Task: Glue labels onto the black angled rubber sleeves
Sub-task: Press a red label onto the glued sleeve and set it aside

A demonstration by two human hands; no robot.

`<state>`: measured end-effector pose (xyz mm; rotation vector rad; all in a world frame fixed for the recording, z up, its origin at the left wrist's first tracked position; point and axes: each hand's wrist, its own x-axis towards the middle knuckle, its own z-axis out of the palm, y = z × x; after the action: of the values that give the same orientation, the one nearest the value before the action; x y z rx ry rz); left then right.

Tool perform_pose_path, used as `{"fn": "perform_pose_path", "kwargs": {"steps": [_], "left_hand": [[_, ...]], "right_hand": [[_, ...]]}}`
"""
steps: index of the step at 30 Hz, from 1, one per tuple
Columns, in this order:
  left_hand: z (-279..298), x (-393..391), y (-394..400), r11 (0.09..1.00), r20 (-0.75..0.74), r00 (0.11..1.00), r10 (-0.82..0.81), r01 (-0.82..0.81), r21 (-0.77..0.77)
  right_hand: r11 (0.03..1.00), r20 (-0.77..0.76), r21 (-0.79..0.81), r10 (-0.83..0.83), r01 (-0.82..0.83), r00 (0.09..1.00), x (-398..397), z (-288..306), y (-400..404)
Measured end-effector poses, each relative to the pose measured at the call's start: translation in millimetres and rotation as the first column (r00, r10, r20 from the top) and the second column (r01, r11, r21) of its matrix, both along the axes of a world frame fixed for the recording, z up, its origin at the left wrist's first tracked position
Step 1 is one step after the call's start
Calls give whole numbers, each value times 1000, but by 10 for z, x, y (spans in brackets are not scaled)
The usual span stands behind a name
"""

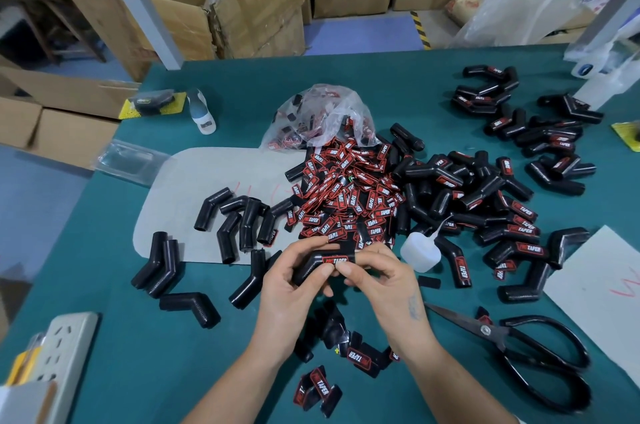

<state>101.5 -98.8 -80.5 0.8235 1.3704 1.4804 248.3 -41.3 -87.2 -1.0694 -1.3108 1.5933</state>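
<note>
Both my hands hold one black angled rubber sleeve (313,262) just above the green table. My left hand (294,281) grips its left leg, thumb on the front. My right hand (377,276) pinches the right leg, where a red and black label (334,260) lies on the sleeve. A heap of loose labels (346,195) lies behind my hands. Bare sleeves (239,222) lie to the left, labelled sleeves (502,212) to the right. A small white glue bottle (420,250) stands just right of my right hand.
Black scissors (526,351) lie at the near right. A white power strip (65,351) sits at the near left edge. A clear bag of labels (322,115) lies behind the heap. More labels (322,389) lie between my forearms. Cardboard boxes (242,4) stand beyond the table.
</note>
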Motion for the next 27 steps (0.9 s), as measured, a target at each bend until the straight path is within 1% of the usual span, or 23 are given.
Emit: {"fn": "perform_pose_path", "kwargs": {"steps": [5, 9, 17, 22, 27], "left_hand": [[-1, -32, -9, 1000, -1, 1000, -3, 3, -14], [-17, -34, -6, 1000, 6, 1000, -14, 14, -12], [-23, -33, 12, 1000, 31, 1000, 4, -3, -12], [-9, -31, 14, 1000, 10, 1000, 14, -14, -19], [7, -27, 6, 1000, 10, 1000, 18, -18, -10]], "right_hand": [[999, -20, 39, 0, 1, 1000, -21, -4, -9], [999, -20, 23, -24, 24, 1000, -17, -10, -5], [1000, -33, 9, 18, -17, 999, -4, -6, 4], [1000, -7, -14, 12, -12, 1000, -17, -7, 3], [999, -17, -40, 24, -25, 1000, 3, 7, 7]]}}
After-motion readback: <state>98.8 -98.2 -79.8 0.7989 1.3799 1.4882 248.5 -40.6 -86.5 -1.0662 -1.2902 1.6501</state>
